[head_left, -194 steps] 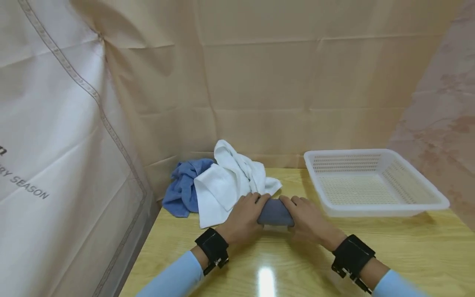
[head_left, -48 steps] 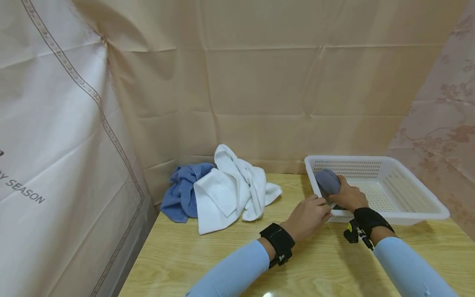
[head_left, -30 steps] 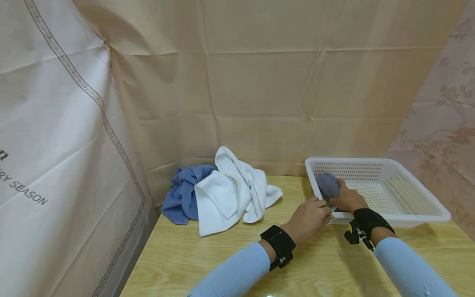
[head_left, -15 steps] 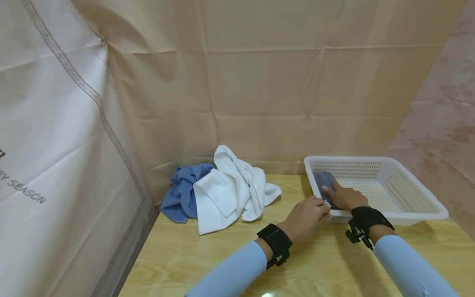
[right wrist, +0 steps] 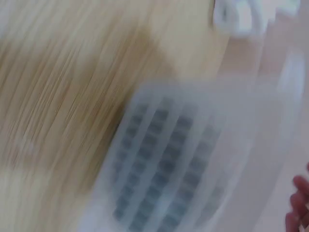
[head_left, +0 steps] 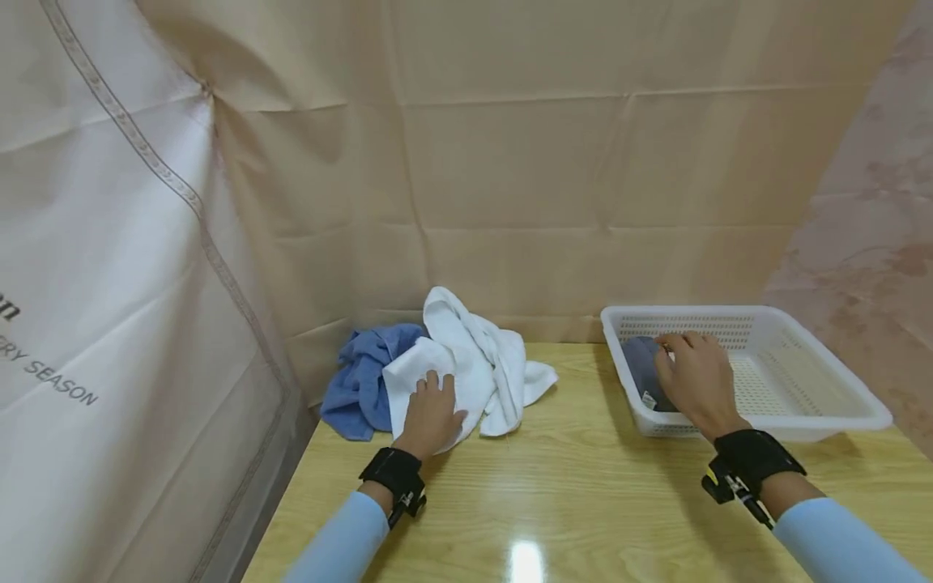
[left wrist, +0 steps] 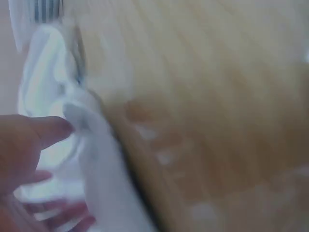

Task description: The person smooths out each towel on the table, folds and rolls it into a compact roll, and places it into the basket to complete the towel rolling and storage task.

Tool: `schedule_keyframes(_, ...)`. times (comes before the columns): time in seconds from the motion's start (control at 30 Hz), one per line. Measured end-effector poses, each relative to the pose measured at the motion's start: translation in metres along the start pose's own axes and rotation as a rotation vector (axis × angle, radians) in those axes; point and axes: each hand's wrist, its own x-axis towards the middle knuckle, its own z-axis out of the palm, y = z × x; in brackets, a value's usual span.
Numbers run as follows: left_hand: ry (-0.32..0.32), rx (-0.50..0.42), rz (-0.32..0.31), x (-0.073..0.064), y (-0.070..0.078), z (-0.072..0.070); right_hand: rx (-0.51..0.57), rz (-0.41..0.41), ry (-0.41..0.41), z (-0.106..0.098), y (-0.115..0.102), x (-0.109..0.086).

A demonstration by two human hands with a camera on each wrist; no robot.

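Observation:
My left hand [head_left: 432, 413] is spread over the front of a crumpled white towel [head_left: 477, 368], fingers extended and overlapping it. In the blurred left wrist view, the thumb lies across the white cloth [left wrist: 46, 58]. A grey-blue rolled towel [head_left: 641, 368] lies along the left wall of the white plastic basket [head_left: 824, 413], with a small pale tag near its front end. Over the basket, beside this roll, is my right hand [head_left: 698, 380], its fingers loosely bent and holding nothing. Only its fingertips [right wrist: 300, 203] show in the right wrist view.
A bunched blue towel [head_left: 360, 380] lies left of the white one, partly under it. Everything stands on a wooden table [head_left: 568, 494]. A beige cloth backdrop [head_left: 510, 162] hangs right behind the towels and basket, with a white fabric sheet [head_left: 131, 283] along the left.
The grey-blue roll has gone from between both hands into the basket. My right hand has let go of it and lifted; my left hand has moved left from the basket rim to the white towel.

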Motion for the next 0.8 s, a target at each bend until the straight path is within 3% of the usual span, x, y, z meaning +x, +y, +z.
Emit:
schedule_keyframes(0.1,-0.109,-0.104,0.069,-0.009,-0.005,-0.005,0.091,-0.059,-0.058,0.013,-0.044,0.002)
schedule_keyframes(0.27,-0.273,-0.171,0.13,-0.007,0.014,-0.009,0.218,0.029,-0.346,0.059,-0.116,-0.018)
schedule_keyframes(0.4,-0.406,-0.316,0.105,-0.004,0.024,-0.021,0.234,0.106,-0.4,0.097,-0.13,-0.034)
schedule_keyframes(0.47,-0.424,-0.368,0.088,-0.009,0.021,-0.033,0.258,0.126,-0.387,0.103,-0.124,-0.038)
schedule_keyframes(0.53,-0.379,-0.377,0.072,-0.016,0.01,-0.046,0.272,0.113,-0.336,0.099,-0.113,-0.041)
schedule_keyframes(0.63,-0.237,-0.362,0.023,-0.029,-0.023,-0.07,0.276,0.083,-0.248,0.069,-0.095,-0.042)
schedule_keyframes(0.7,-0.116,-0.331,-0.054,-0.037,-0.053,-0.088,0.264,0.071,-0.194,0.037,-0.083,-0.041)
schedule_keyframes(0.8,0.04,-0.296,-0.205,-0.049,-0.096,-0.116,0.225,0.084,-0.206,-0.026,-0.062,-0.038)
